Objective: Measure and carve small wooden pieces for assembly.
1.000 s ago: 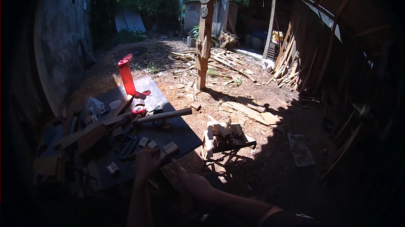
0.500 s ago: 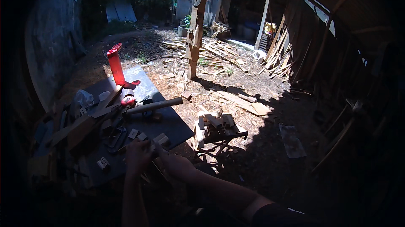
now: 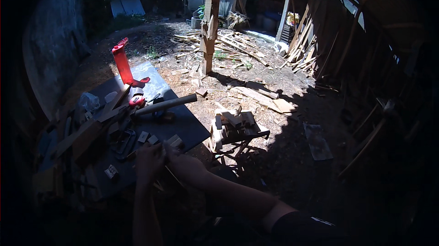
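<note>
**Workbench on the left, yard beyond it**

A cluttered workbench point(image 3: 183, 129) fills the left side. Both hands meet at its near edge, the left hand point(image 3: 147, 161) just left of the right hand point(image 3: 185, 166). A long bar point(image 3: 164, 105) lies across the bench behind them. At the far end stands an upright canister point(image 3: 122, 63). To the right of the bench, a small stand point(image 3: 238, 131) carries stacked wood blocks point(image 3: 233, 119). Farther back stands a wooden post point(image 3: 209, 22), with loose planks point(image 3: 265, 95) on the ground to its right.
</note>
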A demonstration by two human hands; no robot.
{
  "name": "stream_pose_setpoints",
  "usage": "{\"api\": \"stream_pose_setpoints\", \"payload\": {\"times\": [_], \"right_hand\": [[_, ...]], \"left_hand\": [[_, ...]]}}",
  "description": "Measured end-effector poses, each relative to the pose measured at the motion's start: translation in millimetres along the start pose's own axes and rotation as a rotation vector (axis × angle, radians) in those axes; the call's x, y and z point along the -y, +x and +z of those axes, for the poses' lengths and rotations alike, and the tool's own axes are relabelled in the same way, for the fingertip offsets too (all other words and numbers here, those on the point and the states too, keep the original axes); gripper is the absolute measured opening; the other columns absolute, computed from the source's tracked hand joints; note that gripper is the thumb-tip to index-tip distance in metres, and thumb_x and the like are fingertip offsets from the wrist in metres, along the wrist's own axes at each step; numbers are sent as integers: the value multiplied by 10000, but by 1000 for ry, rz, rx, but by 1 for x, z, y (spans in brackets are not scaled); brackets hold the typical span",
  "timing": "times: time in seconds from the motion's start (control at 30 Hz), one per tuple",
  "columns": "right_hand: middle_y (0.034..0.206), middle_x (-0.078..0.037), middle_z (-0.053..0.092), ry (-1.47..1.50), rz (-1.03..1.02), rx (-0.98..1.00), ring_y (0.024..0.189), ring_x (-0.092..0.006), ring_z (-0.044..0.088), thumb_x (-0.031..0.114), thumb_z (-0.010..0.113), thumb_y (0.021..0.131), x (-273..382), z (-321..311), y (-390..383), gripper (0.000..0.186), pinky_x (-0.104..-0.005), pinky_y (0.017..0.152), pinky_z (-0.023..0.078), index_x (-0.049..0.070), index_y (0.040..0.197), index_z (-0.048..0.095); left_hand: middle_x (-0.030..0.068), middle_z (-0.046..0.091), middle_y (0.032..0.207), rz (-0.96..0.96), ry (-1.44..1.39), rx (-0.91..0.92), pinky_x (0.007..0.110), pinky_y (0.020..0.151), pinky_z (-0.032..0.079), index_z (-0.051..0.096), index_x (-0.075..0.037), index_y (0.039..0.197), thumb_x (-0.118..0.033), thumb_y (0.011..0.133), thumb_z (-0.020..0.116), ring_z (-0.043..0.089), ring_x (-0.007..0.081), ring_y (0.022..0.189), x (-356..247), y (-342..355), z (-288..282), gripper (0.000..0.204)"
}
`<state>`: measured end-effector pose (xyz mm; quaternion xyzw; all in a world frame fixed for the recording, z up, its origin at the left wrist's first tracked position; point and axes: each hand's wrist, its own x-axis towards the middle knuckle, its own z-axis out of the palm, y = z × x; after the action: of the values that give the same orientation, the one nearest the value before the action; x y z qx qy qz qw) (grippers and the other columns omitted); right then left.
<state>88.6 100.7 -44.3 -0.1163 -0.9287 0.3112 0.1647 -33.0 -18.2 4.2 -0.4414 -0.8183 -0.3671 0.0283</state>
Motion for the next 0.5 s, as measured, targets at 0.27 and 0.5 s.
{"api": "stream_pose_setpoints", "payload": {"times": [0.27, 0.5], "right_hand": [[795, -214, 718, -207, 51, 149, 650, -370, 723, 128, 505, 993, 22, -44, -44, 783, -480, 532, 568, 12, 1626, 58], [1112, -306, 687, -100, 126, 218, 899, -430, 730, 111, 446, 1011, 49, -42, -37, 612, -544, 743, 583, 48, 1565, 195]], "left_hand": [[218, 655, 909, -13, 34, 84, 485, 780, 497, 764, -16, 1046, -266, 801, 755, 656, 404, 890, -21, 10, -6, 350], [221, 650, 884, 26, 25, -1, 478, 756, 500, 763, -18, 1075, -204, 812, 740, 662, 401, 851, 6, -7, -5, 323]]}}
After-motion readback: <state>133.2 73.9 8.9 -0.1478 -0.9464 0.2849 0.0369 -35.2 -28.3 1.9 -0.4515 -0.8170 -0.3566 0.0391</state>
